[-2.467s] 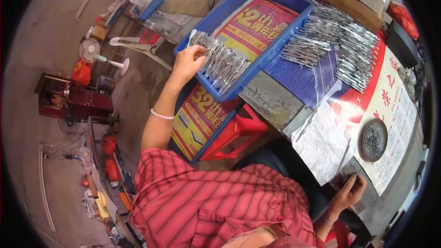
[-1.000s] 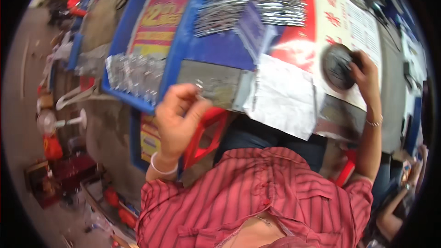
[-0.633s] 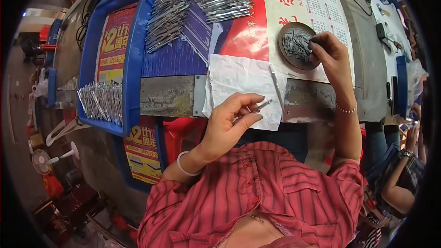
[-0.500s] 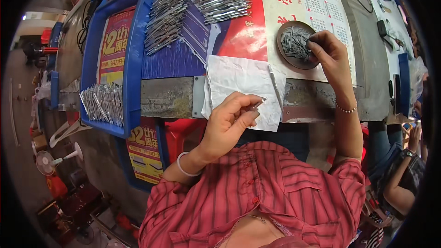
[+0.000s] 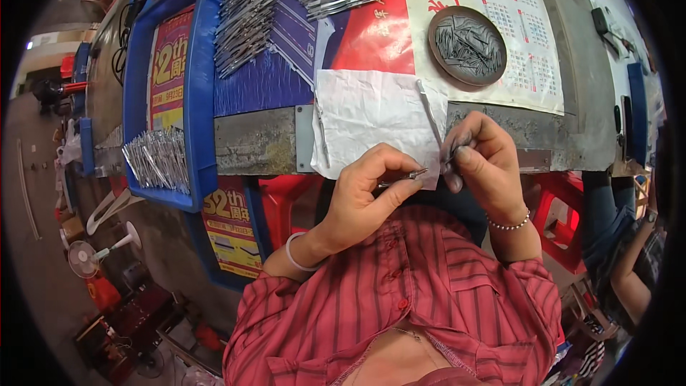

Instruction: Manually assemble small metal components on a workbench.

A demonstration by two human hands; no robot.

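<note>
My left hand (image 5: 368, 196) pinches a slim metal piece (image 5: 419, 172) between thumb and fingers, its tip poking out toward the right. Close beside it, my right hand (image 5: 489, 161) has its darkened fingertips pressed together; whatever they hold is too small and hidden to name. Both hands are over the front edge of a white paper sheet (image 5: 371, 111). On that sheet lie two slender silvery metal rods, one along the left side (image 5: 321, 129) and one along the right (image 5: 430, 111). Beyond the right hand, a round brown dish (image 5: 431, 50) holds many short grey metal pins (image 5: 468, 46).
At the far left stands a blue tray (image 5: 202, 100) with a bundle of silvery metal pieces (image 5: 158, 161). Larger heaps of similar pieces (image 5: 246, 14) cover a purple board behind the sheet. A calendar poster (image 5: 529, 36) lies under the dish. Another person's arm (image 5: 632, 261) shows at right.
My right hand has left the dish and come back toward my body, beside the left hand. The left hand has shifted slightly right and still pinches its piece.
</note>
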